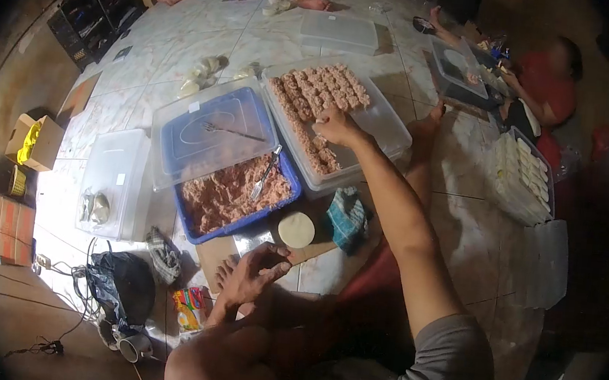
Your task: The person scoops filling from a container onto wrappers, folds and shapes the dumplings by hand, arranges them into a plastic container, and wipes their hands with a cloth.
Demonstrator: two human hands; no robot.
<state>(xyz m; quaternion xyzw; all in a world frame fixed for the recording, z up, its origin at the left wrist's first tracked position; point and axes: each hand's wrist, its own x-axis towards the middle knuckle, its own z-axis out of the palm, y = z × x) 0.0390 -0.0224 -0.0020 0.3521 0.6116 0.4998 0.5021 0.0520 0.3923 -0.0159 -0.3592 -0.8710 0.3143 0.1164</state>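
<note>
My right hand (341, 129) reaches over a clear plastic tray (387, 128) that holds rows of minced-meat lumps (319, 89). Its fingers are bent together at a lump near the gap in the rows; the fingertips are partly hidden. My left hand (256, 272) is above my foot, fingers curved and apart, holding nothing. Just beyond it lies a stack of round pale dough wrappers (296, 230). A blue tub (201, 237) of loose minced meat (227, 191) stands in front, with a fork (265, 175) in it. A clear lid (172, 122) with another fork (233, 132) covers the tub's far part.
A teal checked cloth (346, 218) lies right of the wrappers. At left are a clear box (111, 179), a black plastic bag (119, 282) and cables. A box of pale pieces (522, 171) stands at right. A person in red (546, 81) sits beyond it.
</note>
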